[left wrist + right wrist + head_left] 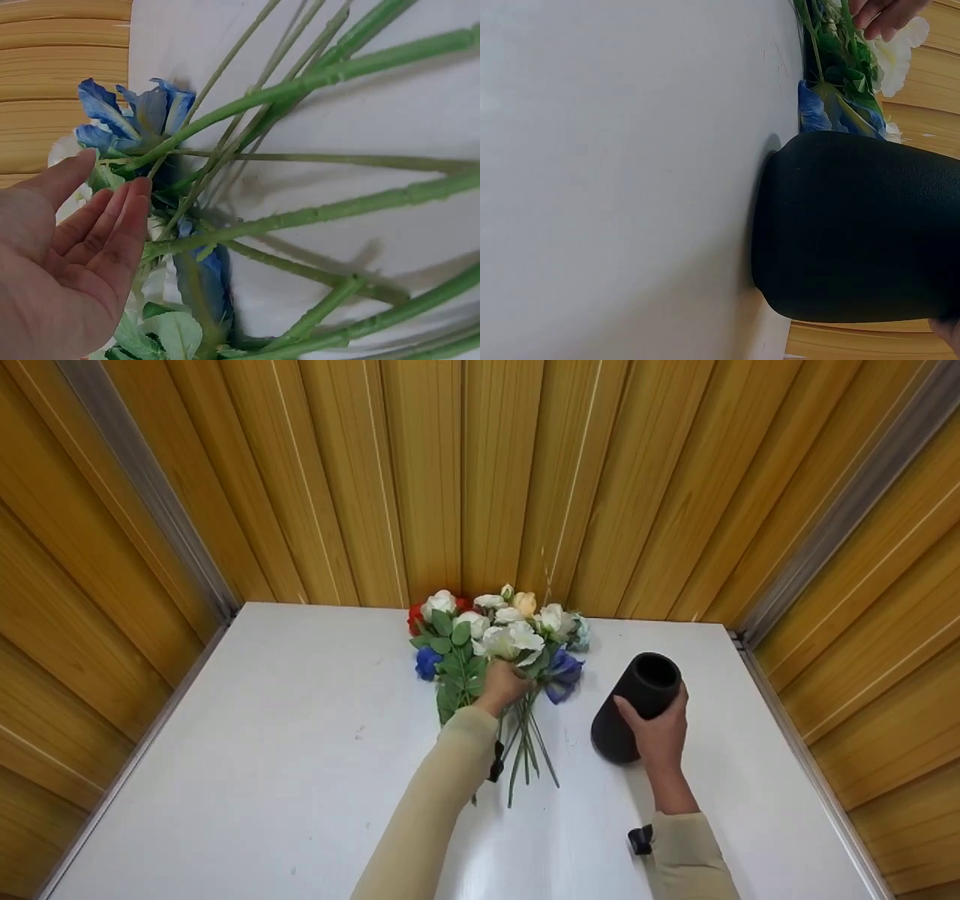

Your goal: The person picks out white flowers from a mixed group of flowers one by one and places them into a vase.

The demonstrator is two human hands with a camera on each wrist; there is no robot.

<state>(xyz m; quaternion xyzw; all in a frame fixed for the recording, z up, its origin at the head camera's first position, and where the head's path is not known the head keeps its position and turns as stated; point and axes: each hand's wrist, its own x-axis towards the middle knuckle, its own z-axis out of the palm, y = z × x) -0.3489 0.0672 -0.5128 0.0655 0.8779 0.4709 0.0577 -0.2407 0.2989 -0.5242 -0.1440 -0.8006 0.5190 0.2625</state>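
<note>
A bunch of artificial flowers (510,641) with green stems (531,735) lies at the middle back of the white table. At the top of the stems, just below the white blooms, is my left hand (504,684). In the left wrist view its fingers (112,232) are loosely extended, thumb apart from them, beside the stems and a blue flower (139,112). My right hand (664,729) grips a black vase (616,727) around its upper side, thumb toward the flowers. The vase's dark round mouth faces up, and its base is at the tabletop in the right wrist view.
Red flowers (415,619), a peach rose (524,604) and blue blooms (428,662) spread around the white ones. Wood-patterned panels (495,472) enclose the white table (285,750) at the back and both sides.
</note>
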